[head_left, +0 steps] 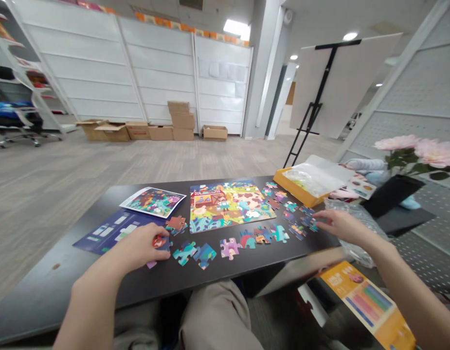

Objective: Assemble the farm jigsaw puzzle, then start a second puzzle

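My left hand (139, 249) is closed around a dark blue and red puzzle piece (161, 241) at the left of the table, thumb and fingers at its edges. A purple bit of another piece shows under the thumb. My right hand (339, 226) reaches in from the right, fingers apart, its tips at a cluster of dark blue puzzle pieces (308, 219); whether they touch is unclear. Between the hands lies an assembled farm puzzle (228, 204). Loose pieces form a row in front, among them a teal piece (185, 252), a blue-green piece (205, 255) and a purple piece (230, 248).
Left of the farm puzzle lie a picture sheet (153, 201) and a purple sheet (102, 232). An open yellow box (301, 190), clear plastic wrapping (359, 228) and a dark vase (390, 194) of pink flowers stand right. Below the table edge is a yellow package (370, 301).
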A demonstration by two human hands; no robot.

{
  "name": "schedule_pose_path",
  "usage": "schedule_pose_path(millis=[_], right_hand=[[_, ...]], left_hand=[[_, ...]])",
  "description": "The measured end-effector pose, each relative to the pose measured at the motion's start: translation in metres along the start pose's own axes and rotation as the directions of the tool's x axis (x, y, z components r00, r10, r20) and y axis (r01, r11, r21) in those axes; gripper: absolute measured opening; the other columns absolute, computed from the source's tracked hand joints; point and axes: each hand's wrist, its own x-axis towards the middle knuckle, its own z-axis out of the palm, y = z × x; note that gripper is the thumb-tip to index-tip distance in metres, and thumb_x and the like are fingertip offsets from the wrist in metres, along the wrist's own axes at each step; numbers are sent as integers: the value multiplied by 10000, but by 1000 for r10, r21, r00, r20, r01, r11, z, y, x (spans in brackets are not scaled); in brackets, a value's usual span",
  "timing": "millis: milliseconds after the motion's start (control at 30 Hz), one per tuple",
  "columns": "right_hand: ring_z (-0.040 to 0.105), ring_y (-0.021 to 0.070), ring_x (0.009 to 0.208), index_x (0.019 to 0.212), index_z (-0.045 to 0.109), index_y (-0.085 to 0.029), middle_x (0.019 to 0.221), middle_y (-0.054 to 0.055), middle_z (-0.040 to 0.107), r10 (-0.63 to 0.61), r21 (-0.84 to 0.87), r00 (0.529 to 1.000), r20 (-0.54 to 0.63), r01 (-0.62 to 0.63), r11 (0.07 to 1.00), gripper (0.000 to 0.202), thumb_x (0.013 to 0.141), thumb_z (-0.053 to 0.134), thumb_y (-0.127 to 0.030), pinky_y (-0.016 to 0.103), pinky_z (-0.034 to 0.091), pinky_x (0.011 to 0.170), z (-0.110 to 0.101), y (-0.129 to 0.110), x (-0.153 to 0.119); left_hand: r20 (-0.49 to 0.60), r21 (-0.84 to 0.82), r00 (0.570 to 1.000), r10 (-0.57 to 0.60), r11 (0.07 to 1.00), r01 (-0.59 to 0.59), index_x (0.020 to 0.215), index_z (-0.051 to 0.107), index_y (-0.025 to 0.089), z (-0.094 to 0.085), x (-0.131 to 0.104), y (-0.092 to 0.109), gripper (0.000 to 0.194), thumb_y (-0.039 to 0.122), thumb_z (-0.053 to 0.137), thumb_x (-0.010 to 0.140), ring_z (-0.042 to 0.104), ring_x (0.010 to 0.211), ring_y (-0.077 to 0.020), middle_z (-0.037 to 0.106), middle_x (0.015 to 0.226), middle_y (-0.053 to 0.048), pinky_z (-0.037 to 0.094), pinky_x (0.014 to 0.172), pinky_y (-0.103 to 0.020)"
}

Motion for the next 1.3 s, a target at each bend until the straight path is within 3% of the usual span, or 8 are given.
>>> schedule_pose_path(millis=[100,233,467,600,800,1000,1167,1300], right_hand=[[696,234,719,1020,788,-212,968,109,780,18,-45,999,-35,-20,999,336,845,614,-441,330,516,658,10,8,-5],[701,240,750,1016,797,-228,929,93,787,53,-52,998,26,-52,997,322,865,612,-444,324,501,673,15,10,-6],[693,239,744,1003,789,-212,888,84,772,78,-52,997,-6,-78,996,350,827,676,-493,306,465,634,19,-1,-12],[661,212,655,987,773,-214,775,59,740,101,-44,995,-18,-101,994,317,823,671,-466,289,423,579,14,-7,-16],[640,197,614,935,746,-219,719,43,715,157,-17,984,-80,-159,987,315,787,693,-492,282,416,574,-3,-2,-19],[616,183,570,896,748,-213,682,38,715,124,103,992,8,-124,987,350,776,680,-534,286,437,571,2,-8,-9],[645,203,646,912,742,-214,798,58,751,180,173,972,-148,-154,973,443,789,658,-632,293,460,595,-8,7,-7],[634,201,621,941,761,-226,708,34,710,230,93,956,-183,-216,972,420,802,663,-610,287,435,584,-19,22,-17]], left_hand=[[16,19,1000,-14,1000,13,1076,761,217,-3,2,5,506,455,661,641,706,1044,-335,759,1134,-101,531,898,-368],[22,21,999,-32,999,31,1025,772,225,-5,6,9,473,415,653,609,724,979,-345,779,1055,-93,543,855,-382],[35,-45,999,-22,999,24,1132,725,174,-2,13,0,610,486,635,616,696,1081,-356,758,1155,-126,535,927,-407],[48,-94,999,-26,995,31,1172,693,173,-4,18,0,661,562,607,644,692,1088,-348,750,1173,-126,532,918,-397],[-38,-128,998,-43,991,38,1135,675,169,-17,23,12,725,657,525,621,665,1099,-344,741,1156,-129,495,942,-409],[-34,-152,997,-68,986,62,1129,667,171,-20,24,19,734,668,520,609,667,1095,-336,743,1150,-125,484,939,-392],[-67,-174,994,-92,982,79,1132,672,174,-20,24,21,723,678,503,641,668,1107,-321,740,1182,-116,475,948,-376],[-156,-195,983,-95,979,64,990,726,224,-20,22,17,622,683,518,626,712,972,-301,787,1034,-67,509,831,-337]])
